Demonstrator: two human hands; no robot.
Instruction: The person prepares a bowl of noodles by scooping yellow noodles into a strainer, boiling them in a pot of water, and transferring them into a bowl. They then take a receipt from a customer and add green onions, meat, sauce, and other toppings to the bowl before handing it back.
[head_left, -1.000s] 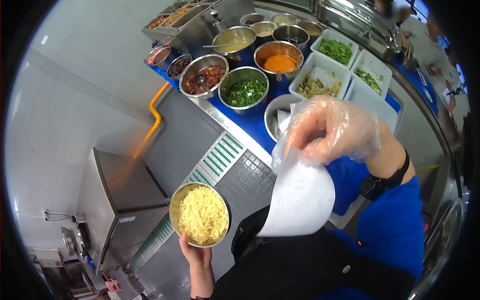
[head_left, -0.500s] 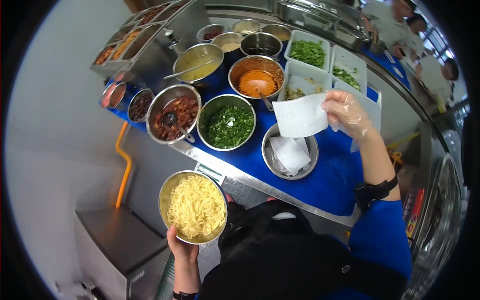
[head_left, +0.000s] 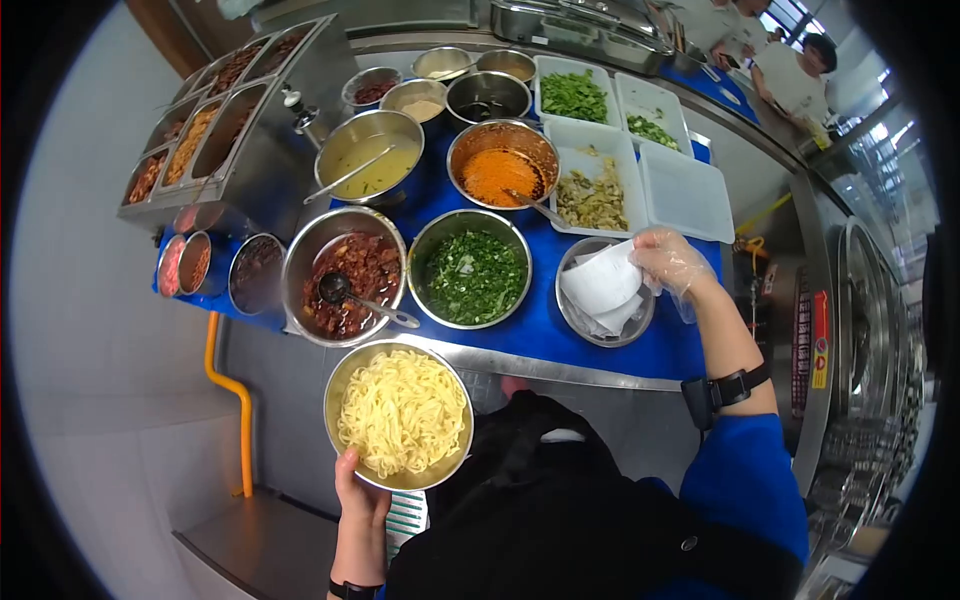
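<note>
My left hand (head_left: 362, 492) grips the near rim of a metal bowl (head_left: 332, 405) full of pale yellow noodles (head_left: 403, 412), held in front of the table's edge. A thin clear glove covers my right hand (head_left: 668, 262), whose fingers pinch a white paper slip (head_left: 602, 278). That slip is over a small steel bowl (head_left: 567, 325) with more white papers inside. Left of it stands a bowl of chopped green herbs (head_left: 470, 275). Beside the herbs, a ladle (head_left: 375, 305) rests in a bowl of dark red sauce (head_left: 362, 258).
Behind are an orange sauce bowl (head_left: 497, 178), a yellowish liquid bowl (head_left: 365, 160) and white tubs (head_left: 690, 195), some with greens. A tiered metal topping rack (head_left: 290, 125) stands at left. A co-worker (head_left: 795, 85) is at the far right. A yellow pipe (head_left: 243, 420) runs below.
My right hand has lowered the paper slip onto the small bowl of papers. The view has shifted, and my left hand still holds the noodle bowl.
</note>
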